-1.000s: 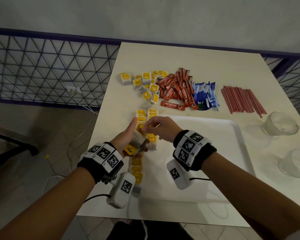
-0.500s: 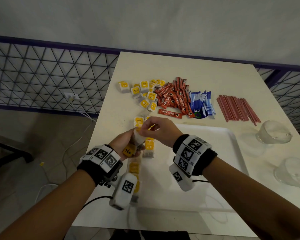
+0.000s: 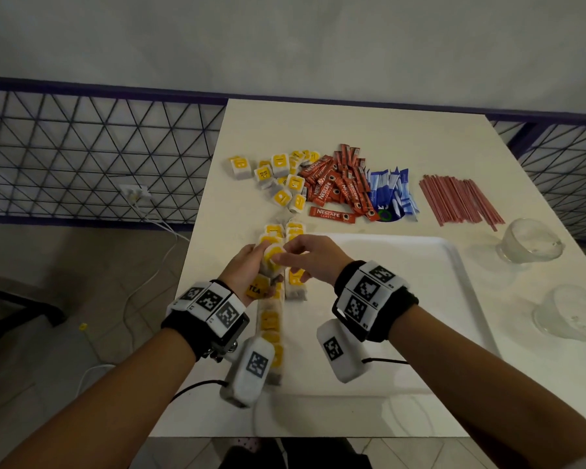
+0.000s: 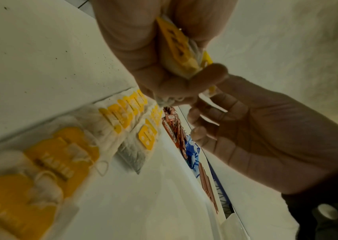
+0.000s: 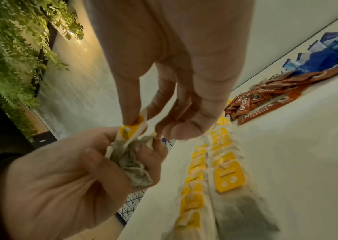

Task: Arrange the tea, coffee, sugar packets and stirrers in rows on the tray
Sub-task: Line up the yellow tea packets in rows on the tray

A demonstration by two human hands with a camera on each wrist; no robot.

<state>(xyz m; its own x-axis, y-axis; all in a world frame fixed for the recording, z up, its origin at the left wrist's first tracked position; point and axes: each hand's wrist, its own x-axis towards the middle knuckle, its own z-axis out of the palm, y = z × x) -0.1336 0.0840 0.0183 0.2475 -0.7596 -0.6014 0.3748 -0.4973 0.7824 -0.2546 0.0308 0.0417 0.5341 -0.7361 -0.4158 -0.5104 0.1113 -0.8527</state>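
Tea bags [image 3: 272, 319], yellow-tagged, are lying in two rows along the tray's [image 3: 454, 282] left edge; we're clutching several in our left hand [image 3: 244, 275], our right hand [image 3: 310, 262] pinching one tag.

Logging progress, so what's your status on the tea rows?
Left hand grips a bunch of tea bags. Right hand pinches one yellow tag from it. Two rows started on tray. Nothing blocking.

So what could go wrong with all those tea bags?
The left hand grips a crumpled bunch of tea bags while the right hand pinches one tag; strings may be tangled, so extra bags might come along or fall. Both hands hover over the tea rows on the tray and could knock them crooked.
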